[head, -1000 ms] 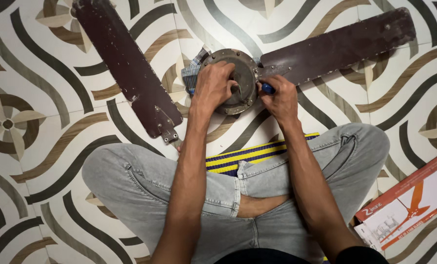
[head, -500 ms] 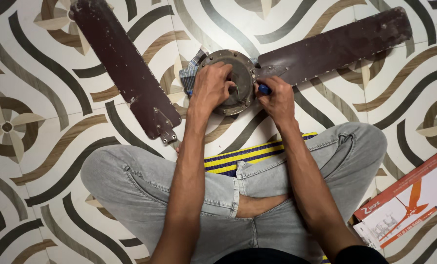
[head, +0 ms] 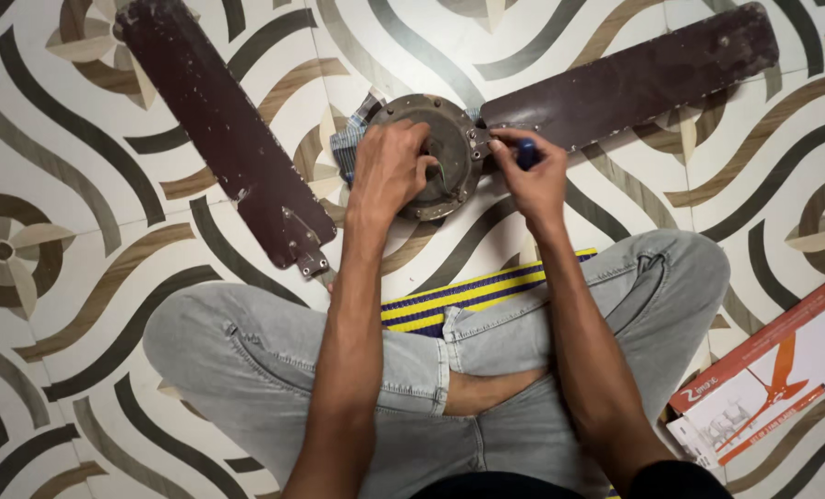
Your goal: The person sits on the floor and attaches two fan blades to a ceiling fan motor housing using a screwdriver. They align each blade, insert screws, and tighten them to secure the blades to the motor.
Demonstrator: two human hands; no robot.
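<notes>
A person sits cross-legged on a patterned tile floor, seen from above, with grey jeans filling the lower half of the frame. Just above the knees, at the upper centre, lies a round, worn metal fan motor housing. The left hand rests on top of it, fingers curled over its left half and pressing down on it, the thumb side toward the middle of the disc. The right hand sits just to the right of the housing, its fingers closed tight around a blue tool handle; the tool's tip is hidden, so its kind cannot be told. It points at the spot where the right fan blade meets the housing.

That dark brown blade runs from the housing up toward the upper right corner. A second blade of the same colour lies apart from the housing, running from the upper left corner down to a metal bracket end near the left forearm. A checked cloth shows from under the housing's left edge. A striped yellow and blue mat peeks out between the shins. At the lower right edge lies an orange and white cardboard box.
</notes>
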